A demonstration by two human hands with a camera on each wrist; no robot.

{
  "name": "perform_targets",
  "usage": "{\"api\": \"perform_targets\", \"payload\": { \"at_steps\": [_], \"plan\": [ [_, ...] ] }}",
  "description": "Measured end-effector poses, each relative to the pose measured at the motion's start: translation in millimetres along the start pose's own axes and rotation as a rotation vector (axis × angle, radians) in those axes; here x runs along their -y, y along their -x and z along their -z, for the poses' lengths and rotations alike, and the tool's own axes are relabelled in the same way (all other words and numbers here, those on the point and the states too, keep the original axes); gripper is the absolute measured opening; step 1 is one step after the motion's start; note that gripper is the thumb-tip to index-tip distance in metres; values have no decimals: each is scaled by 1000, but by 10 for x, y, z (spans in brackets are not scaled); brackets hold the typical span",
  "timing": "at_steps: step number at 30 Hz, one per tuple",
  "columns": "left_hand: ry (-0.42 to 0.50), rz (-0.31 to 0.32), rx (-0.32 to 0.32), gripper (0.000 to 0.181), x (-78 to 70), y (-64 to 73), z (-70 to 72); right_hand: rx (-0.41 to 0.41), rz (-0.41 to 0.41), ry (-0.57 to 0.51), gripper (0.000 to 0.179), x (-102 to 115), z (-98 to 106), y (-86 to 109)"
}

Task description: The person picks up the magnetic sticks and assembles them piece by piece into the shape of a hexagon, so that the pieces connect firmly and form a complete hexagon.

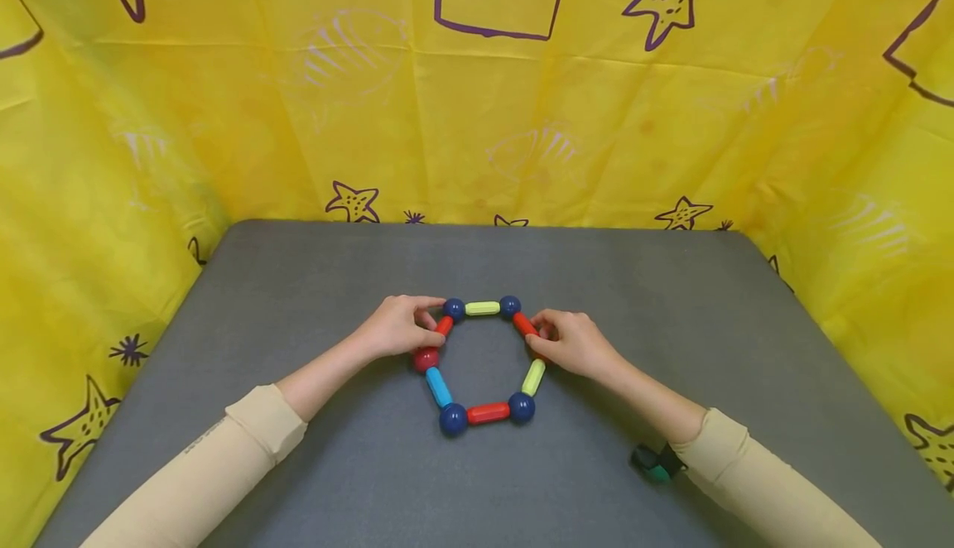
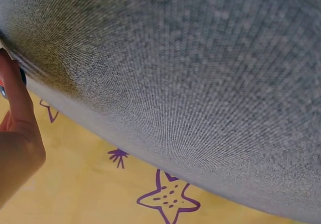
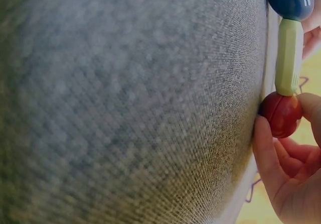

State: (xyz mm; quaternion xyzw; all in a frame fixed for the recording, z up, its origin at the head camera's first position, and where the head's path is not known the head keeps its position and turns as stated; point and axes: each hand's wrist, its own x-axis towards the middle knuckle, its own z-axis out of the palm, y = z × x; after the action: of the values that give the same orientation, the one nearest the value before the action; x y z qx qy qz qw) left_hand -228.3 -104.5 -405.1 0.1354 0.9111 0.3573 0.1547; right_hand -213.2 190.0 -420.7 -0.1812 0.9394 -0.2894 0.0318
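Note:
A six-sided ring of magnetic rods and balls lies on the grey table [image 1: 335, 465]. Its left corner is a red ball [image 1: 426, 359], joined by a red rod [image 1: 445, 326] to a blue ball [image 1: 454, 309]. My left hand [image 1: 398, 327] holds this side, its index fingertip at the blue ball and its thumb by the red rod. In the left wrist view the left hand [image 2: 20, 133] shows only at the edge. On the opposite corner, my right hand [image 1: 577, 343] pinches another red ball [image 3: 281, 115], mostly hidden in the head view. A yellow-green rod [image 3: 289, 58] joins it.
Nearer me, two blue balls [image 1: 453, 420] flank a red rod [image 1: 488, 413]; a light blue rod [image 1: 439, 386] rises at the left. A yellow-green rod [image 1: 482, 308] spans the far side. Beneath my right wrist sits a black and green device [image 1: 657, 463]. Yellow cloth [image 1: 477, 117] surrounds the table.

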Motion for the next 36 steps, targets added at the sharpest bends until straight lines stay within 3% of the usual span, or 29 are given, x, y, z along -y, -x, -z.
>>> {"api": "perform_targets", "payload": {
  "at_steps": [9,24,30,36],
  "plan": [
    [-97,-72,-39,68,24,-24,-40,6,10,-6,18,-17,-9,-2],
    [-127,-119,-41,55,58,-36,6,18,-2,-15,18,-11,10,-2],
    [-134,-135,-79,44,71,-26,-5,19,-20,-28,18,-8,19,4],
    [-162,-159,-158,35,69,-27,-39,17,-20,-30,18,-4,11,3]
  ]
}}
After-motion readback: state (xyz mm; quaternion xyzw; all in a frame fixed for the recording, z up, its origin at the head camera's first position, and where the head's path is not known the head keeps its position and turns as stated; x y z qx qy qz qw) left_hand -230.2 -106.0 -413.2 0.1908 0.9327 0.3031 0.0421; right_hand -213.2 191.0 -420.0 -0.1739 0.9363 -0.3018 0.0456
